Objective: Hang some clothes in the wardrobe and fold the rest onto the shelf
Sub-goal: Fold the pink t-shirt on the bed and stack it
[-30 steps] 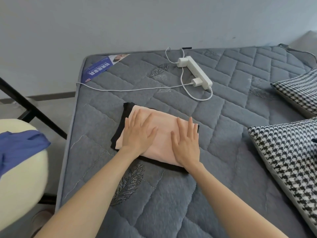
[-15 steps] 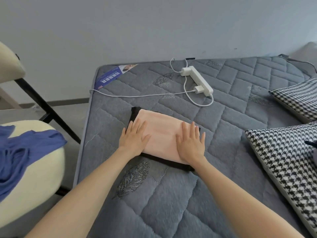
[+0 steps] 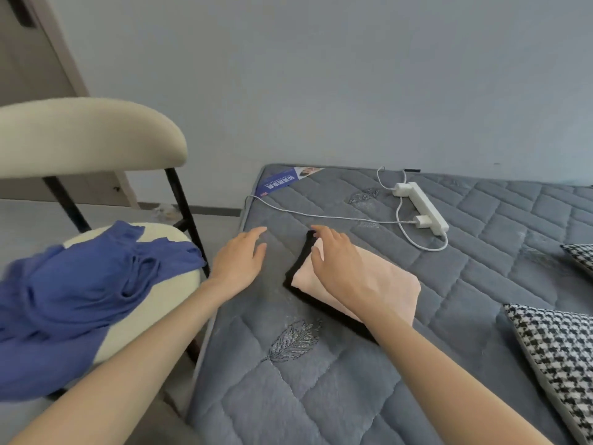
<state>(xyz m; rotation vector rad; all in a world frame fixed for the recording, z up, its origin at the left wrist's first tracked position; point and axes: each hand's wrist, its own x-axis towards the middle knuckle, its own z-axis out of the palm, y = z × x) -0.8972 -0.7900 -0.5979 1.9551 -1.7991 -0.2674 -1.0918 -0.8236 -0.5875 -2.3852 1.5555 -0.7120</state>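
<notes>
A folded pink garment (image 3: pixel 390 285) lies on top of a folded black garment (image 3: pixel 300 263) on the grey quilted mattress (image 3: pixel 321 380). My right hand (image 3: pixel 343 271) rests flat on the pink garment's left part, fingers spread, fingertips at the black edge. My left hand (image 3: pixel 240 258) hovers open over the bare mattress to the left of the pile, holding nothing. A loose blue garment (image 3: pixel 80 293) is draped over the cream chair seat at the left.
A cream chair (image 3: pixel 90 133) with black legs stands close against the mattress's left edge. A white power strip (image 3: pixel 423 207) with a cable lies at the mattress's far side. Two houndstooth pillows (image 3: pixel 558 358) sit at the right. A grey wall is behind.
The view has swung left and up, bringing the chair and blue garment in. My left hand has left the pink garment and moved left; my right hand shifted to the pile's left end.
</notes>
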